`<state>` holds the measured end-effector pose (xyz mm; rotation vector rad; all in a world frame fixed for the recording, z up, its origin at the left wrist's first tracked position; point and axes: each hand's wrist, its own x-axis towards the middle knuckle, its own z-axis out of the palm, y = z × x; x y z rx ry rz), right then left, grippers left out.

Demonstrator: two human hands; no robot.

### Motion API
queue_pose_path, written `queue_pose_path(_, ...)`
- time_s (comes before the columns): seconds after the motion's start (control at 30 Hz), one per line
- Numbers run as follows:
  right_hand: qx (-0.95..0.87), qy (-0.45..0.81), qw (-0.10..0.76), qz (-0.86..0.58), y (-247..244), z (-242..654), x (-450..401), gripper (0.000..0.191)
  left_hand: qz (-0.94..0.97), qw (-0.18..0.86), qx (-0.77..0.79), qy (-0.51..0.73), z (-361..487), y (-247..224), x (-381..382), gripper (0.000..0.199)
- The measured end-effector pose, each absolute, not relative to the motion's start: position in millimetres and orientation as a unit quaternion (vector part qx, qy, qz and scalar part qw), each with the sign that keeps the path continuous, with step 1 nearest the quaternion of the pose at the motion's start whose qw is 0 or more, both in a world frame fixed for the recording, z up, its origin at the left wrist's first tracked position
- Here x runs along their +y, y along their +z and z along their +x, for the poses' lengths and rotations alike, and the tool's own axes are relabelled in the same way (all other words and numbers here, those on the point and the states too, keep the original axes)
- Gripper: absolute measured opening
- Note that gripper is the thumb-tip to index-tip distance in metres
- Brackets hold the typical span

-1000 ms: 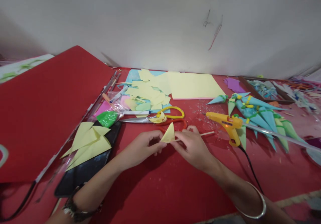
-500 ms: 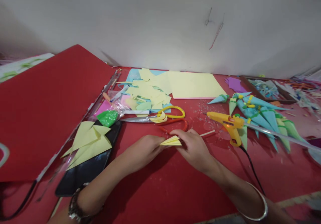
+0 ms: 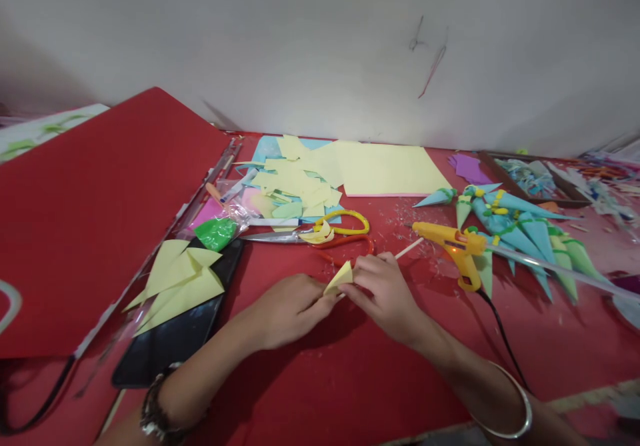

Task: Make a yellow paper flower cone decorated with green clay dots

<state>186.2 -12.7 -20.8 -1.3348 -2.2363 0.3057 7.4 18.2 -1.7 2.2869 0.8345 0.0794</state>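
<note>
Left hand (image 3: 295, 309): thumb and fingers pinch the lower left side of the yellow paper (image 3: 341, 278).
Right hand (image 3: 387, 289): fingers close on the wooden stick (image 3: 410, 248); thumb and forefinger meet the paper's right side.
Paper position: folded, held between both hands above the middle of the desk (image 3: 310, 399); whether it is glued cannot be told.
Step in hand: apparently, shaping the paper against the stick.
Next move: seems to call for a light pinch and a steady stick, so that the fold does not slip or crease.
Scissors (image 3: 345, 240): just beyond the hands.
Glue gun (image 3: 453, 241): toward the desk's right edge, nozzle near the stick's free end.
Paper cones (image 3: 517, 239): heaped past the gun.
Cut pieces (image 3: 183, 286): on the phone (image 3: 165, 356), left of the hands.
Offcuts (image 3: 287, 179): toward the desk's far edge.
</note>
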Motion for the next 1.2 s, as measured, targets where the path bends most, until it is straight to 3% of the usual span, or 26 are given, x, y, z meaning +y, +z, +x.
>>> queue_pose_path(0.13,-0.811,0.098,0.250,-0.520,-22,186,-12,0.051,0.869,0.346,0.350,0.056,10,-3,19,0.029)
queue_pose_path(0.3,-0.815,0.058,0.227,-0.530,-23,182,-15,0.046,0.895,0.290,0.339,-0.007,11,-8,19,0.023)
queue_pose_path(0.43,-0.811,0.080,0.222,-0.536,-24,181,-16,0.039,0.903,0.258,0.343,-0.022,11,-10,19,0.029)
queue_pose_path(0.67,-0.821,0.196,0.241,-0.478,-24,185,-13,0.015,0.888,0.311,0.338,-0.006,3,0,23,0.038)
queue_pose_path(1.03,-0.808,0.242,0.225,-0.488,-22,189,-11,0.026,0.869,0.315,0.379,0.036,1,-1,24,0.036)
queue_pose_path(1.2,-0.784,0.247,0.246,-0.513,-23,189,-11,0.030,0.827,0.383,0.400,0.094,1,1,28,0.037)
